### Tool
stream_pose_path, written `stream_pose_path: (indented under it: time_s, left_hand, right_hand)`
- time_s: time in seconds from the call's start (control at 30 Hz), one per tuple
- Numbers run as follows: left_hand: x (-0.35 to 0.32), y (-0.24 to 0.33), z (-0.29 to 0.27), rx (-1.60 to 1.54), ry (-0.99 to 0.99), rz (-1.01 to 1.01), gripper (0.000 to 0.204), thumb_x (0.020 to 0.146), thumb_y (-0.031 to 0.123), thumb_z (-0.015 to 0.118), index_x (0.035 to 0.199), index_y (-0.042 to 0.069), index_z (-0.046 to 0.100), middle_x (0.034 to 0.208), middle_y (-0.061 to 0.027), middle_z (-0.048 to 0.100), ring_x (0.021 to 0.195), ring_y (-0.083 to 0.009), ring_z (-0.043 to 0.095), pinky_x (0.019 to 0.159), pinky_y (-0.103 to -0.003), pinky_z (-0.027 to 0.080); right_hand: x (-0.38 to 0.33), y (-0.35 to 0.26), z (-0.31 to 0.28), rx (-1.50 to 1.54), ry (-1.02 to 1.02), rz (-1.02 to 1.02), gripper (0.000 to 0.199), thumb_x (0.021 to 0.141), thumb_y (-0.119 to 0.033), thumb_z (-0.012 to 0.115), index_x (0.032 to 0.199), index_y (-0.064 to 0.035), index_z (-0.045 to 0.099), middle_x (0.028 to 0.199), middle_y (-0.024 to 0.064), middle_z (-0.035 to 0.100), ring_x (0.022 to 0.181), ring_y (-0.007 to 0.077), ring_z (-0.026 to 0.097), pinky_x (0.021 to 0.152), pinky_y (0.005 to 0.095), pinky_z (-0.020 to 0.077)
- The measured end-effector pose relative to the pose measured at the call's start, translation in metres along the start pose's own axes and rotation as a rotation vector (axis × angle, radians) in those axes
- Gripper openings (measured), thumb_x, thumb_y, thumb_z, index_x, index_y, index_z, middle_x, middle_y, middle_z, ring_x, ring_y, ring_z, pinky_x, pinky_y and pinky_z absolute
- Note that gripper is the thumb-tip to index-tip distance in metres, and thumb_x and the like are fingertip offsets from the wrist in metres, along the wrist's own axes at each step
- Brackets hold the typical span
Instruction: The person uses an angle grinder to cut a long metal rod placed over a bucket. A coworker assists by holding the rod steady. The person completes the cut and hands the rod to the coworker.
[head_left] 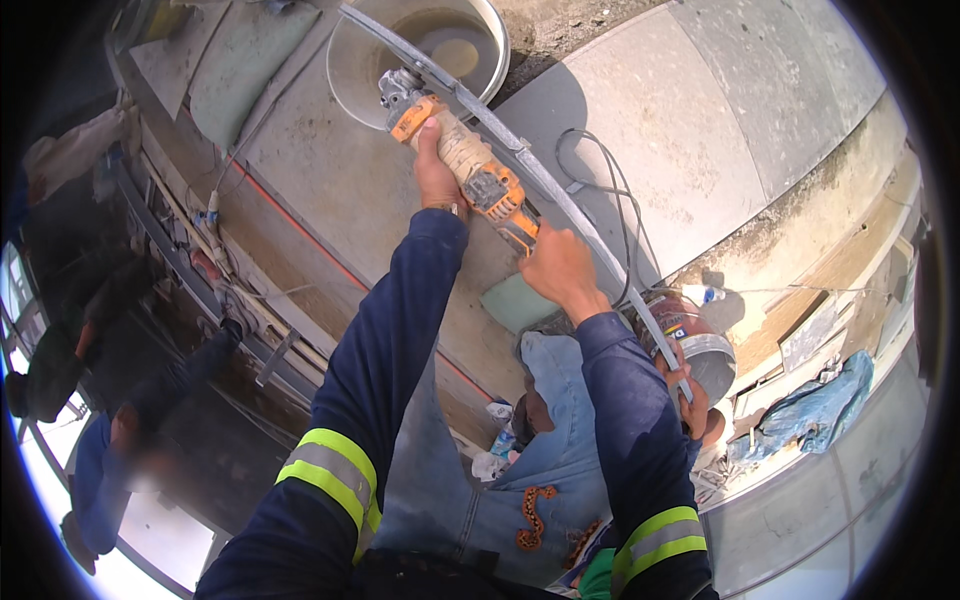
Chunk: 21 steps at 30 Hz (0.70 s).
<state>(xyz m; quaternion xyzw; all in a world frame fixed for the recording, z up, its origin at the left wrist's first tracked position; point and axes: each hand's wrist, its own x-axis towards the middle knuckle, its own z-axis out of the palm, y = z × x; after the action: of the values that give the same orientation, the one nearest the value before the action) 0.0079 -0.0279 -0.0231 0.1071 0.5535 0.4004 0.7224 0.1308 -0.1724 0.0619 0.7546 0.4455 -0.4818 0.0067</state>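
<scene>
My left hand (436,172) grips the front body of an orange angle grinder (462,155), near its grey head. My right hand (562,266) holds the grinder's rear end. The grinder's head rests against a long grey metal strip (530,165) that runs diagonally from the upper left toward the lower right. Both my sleeves are dark blue with yellow and silver reflective bands. A co-worker in a denim jacket (545,440) stands below me, and one of their hands (692,400) holds the strip's lower end.
A round metal basin (352,62) lies beyond the grinder. The black power cable (600,170) loops over the grey concrete slab. A metal bucket (706,352) stands beside the co-worker. A blue tarp (820,405) lies at right. Another person (105,450) stands at far left.
</scene>
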Motion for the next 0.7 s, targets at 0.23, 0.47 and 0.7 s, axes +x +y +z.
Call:
stream_pose_path:
  time_s: [0.23, 0.47, 0.7]
  left_hand:
    - [-0.004, -0.003, -0.004, -0.008, -0.007, -0.004, 0.061, 0.090, 0.056, 0.062, 0.119, 0.003, 0.054, 0.091, -0.0194, 0.068, 0.076, -0.0349, 0.071, 0.067, -0.047, 0.062]
    - [-0.014, -0.004, 0.003, -0.044, -0.016, 0.008, 0.056, 0.092, 0.050, 0.065, 0.116, 0.000, 0.055, 0.088, -0.0190, 0.067, 0.073, -0.0323, 0.071, 0.066, -0.045, 0.062]
    - [-0.009, -0.008, -0.003, -0.003, -0.023, 0.007, 0.061, 0.090, 0.055, 0.063, 0.121, 0.002, 0.053, 0.092, -0.0205, 0.068, 0.076, -0.0353, 0.071, 0.069, -0.048, 0.062]
  right_hand:
    - [-0.006, 0.005, 0.002, 0.013, -0.007, -0.015, 0.051, 0.080, -0.015, 0.068, 0.125, 0.0062, 0.061, 0.092, 0.0274, 0.072, 0.088, 0.0433, 0.071, 0.081, 0.0500, 0.0572]
    - [-0.009, 0.007, 0.001, 0.015, -0.001, -0.001, 0.053, 0.079, -0.016, 0.068, 0.127, 0.0061, 0.060, 0.093, 0.0280, 0.072, 0.089, 0.0431, 0.072, 0.082, 0.0495, 0.0576]
    - [-0.011, 0.009, 0.004, 0.017, 0.009, -0.005, 0.055, 0.078, -0.016, 0.069, 0.127, 0.0065, 0.060, 0.093, 0.0278, 0.072, 0.089, 0.0432, 0.071, 0.082, 0.0491, 0.0573]
